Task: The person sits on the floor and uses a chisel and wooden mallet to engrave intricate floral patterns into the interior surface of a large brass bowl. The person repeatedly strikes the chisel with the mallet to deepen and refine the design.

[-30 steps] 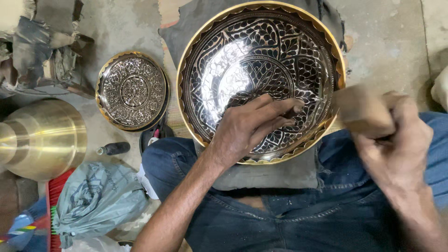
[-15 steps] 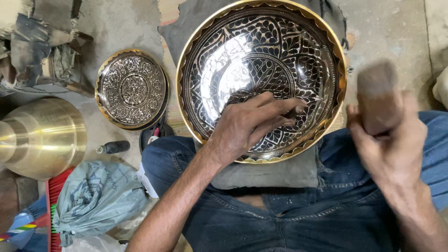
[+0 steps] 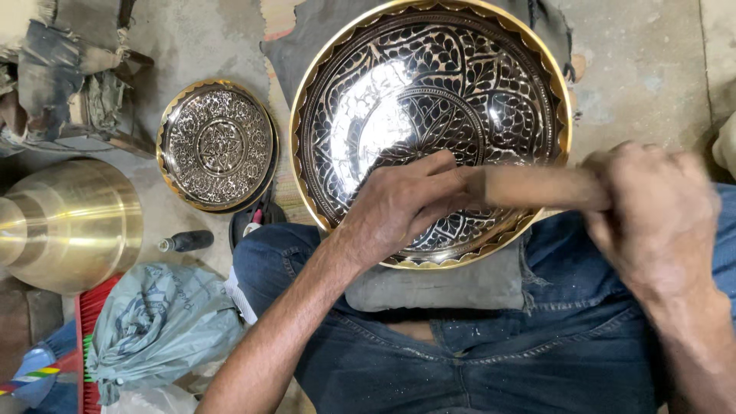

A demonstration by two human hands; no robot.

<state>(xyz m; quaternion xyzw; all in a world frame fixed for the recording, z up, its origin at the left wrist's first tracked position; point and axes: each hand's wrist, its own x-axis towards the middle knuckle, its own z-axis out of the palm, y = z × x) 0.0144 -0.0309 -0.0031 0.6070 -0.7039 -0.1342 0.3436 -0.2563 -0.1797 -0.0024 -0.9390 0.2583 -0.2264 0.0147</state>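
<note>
While the large engraved bowl [image 3: 429,115] sits tilted on a grey cloth pad [image 3: 452,284] across the lap, I see its round interior gleaming with black-and-silver leaf and petal patterns inside a scalloped golden rim. I have the left hand [image 3: 399,207] resting on the bowl's lower inner wall, fingers curled together and pinched around something I cannot make out at their tips. I see the right hand [image 3: 652,222], blurred, clenched around a smooth, pale wooden mallet [image 3: 537,188], whose cylindrical head lies across the bowl's near right rim and meets the left fingertips. Blue denim jeans [image 3: 475,360], flecked with pale dust, fill the lower part of the view. On the rough concrete floor [image 3: 644,61] to the left lies a smaller round engraved plate [image 3: 217,144] with the same dark filigree and gold edge. Near the left edge stands a plain polished brass vessel [image 3: 69,222] with stepped, ringed sides, and below it a crumpled grey-green plastic bag [image 3: 153,322]. Between plate and bag lies a small dark bottle [image 3: 186,241].
</note>
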